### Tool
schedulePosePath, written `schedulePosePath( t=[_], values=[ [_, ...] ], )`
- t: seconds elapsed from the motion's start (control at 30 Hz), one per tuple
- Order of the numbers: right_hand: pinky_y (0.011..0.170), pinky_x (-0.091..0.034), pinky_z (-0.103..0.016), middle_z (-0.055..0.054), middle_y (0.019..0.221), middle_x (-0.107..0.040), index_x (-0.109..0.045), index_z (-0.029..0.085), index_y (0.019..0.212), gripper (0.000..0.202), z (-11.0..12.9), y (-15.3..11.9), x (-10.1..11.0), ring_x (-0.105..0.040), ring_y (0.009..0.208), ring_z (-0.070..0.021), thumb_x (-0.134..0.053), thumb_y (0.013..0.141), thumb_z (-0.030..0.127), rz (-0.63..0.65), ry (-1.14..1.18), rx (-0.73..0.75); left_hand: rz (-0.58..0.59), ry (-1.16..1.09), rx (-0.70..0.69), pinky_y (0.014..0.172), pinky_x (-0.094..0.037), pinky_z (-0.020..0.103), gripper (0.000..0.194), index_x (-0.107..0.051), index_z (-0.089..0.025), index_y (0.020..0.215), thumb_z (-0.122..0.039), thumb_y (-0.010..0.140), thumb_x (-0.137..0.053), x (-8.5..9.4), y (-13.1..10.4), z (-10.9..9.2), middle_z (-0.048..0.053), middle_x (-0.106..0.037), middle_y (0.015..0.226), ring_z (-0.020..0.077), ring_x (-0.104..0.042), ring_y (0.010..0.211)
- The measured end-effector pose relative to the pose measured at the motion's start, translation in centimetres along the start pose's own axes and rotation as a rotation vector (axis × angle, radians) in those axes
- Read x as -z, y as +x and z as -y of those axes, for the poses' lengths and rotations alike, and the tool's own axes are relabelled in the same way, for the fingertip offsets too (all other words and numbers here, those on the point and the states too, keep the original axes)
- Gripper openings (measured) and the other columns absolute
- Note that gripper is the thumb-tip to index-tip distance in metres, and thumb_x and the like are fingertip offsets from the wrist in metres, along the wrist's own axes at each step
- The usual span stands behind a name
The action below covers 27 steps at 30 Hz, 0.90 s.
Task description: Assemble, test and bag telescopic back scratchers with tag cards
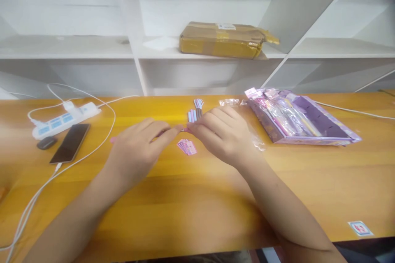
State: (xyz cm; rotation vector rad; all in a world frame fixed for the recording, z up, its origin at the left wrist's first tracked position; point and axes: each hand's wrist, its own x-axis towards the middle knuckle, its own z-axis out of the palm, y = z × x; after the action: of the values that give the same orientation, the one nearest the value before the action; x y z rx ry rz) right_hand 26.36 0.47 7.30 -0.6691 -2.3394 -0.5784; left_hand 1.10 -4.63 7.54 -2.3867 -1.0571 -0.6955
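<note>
Both my hands meet above the middle of the desk with a slim pink pen (184, 130) between their fingertips. My left hand (140, 150) is closed around its barrel, and a pink end pokes out at the left. My right hand (224, 135) pinches the other end, whose tip its fingers mostly hide. Just beyond the fingers lie several pens (194, 114) in light blue, purple and dark tones, partly covered by my right hand. Below the fingertips is a fanned set of small pink cards (187, 146). Crumpled clear plastic wrapping (256, 139) lies beside my right wrist.
At the right stands a purple display box (321, 139) with plastic-wrapped pens. A power strip (68, 119), white cables, a phone (70, 144) and a small black object (47, 142) occupy the left. A taped carton (220, 41) sits on the shelf; a sticker (360, 228) marks the front edge.
</note>
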Motion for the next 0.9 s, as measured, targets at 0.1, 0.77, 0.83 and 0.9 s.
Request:
schedulePosePath(
  t=[0.1, 0.77, 0.83, 0.9],
  values=[
    [0.073, -0.03, -0.037, -0.003, 0.077, -0.056, -0.064, 0.024, 0.085, 0.028, -0.2, 0.1, -0.1, -0.043, 0.074, -0.0181, -0.05, 0.109, 0.023, 0.006, -0.033, 0.005, -0.049, -0.015, -0.02, 0.065, -0.046, 0.032, 0.042, -0.064, -0.026, 0.137, -0.007, 0.1, -0.059, -1.3, 0.2, 0.3, 0.002, -0.079, 0.103, 0.0175, -0.067, 0.082],
    [0.081, -0.041, -0.035, -0.008, 0.085, -0.065, -0.072, 0.021, 0.08, 0.017, -21.5, -12.5, -0.6, -0.054, 0.085, -0.0237, -0.072, 0.086, 0.038, -0.161, -0.282, -0.684, -0.039, 0.225, 0.319, 0.088, -0.055, 0.031, 0.03, -0.076, -0.02, 0.113, -0.045, 0.103, -0.062, -1.6, -4.6, 17.3, 0.006, -0.076, 0.106, 0.0175, -0.067, 0.092],
    [0.082, -0.043, -0.035, -0.008, 0.087, -0.066, -0.073, 0.021, 0.082, 0.015, -21.6, -12.7, -0.2, -0.057, 0.086, -0.0238, -0.073, 0.083, 0.036, -0.159, -0.269, -0.738, -0.03, 0.173, 0.304, 0.086, -0.055, 0.029, 0.037, -0.075, -0.018, 0.118, -0.049, 0.099, -0.068, -1.4, -4.3, 16.7, 0.009, -0.071, 0.111, 0.0163, -0.067, 0.088],
    [0.082, -0.045, -0.035, -0.006, 0.086, -0.066, -0.074, 0.021, 0.083, 0.013, -21.9, -13.2, 0.3, -0.058, 0.085, -0.0233, -0.075, 0.081, 0.034, -0.177, -0.265, -0.781, -0.024, 0.159, 0.278, 0.087, -0.055, 0.029, 0.033, -0.074, -0.019, 0.119, -0.045, 0.101, -0.065, -1.2, -4.0, 16.1, 0.009, -0.069, 0.111, 0.0166, -0.068, 0.091]
  ],
)
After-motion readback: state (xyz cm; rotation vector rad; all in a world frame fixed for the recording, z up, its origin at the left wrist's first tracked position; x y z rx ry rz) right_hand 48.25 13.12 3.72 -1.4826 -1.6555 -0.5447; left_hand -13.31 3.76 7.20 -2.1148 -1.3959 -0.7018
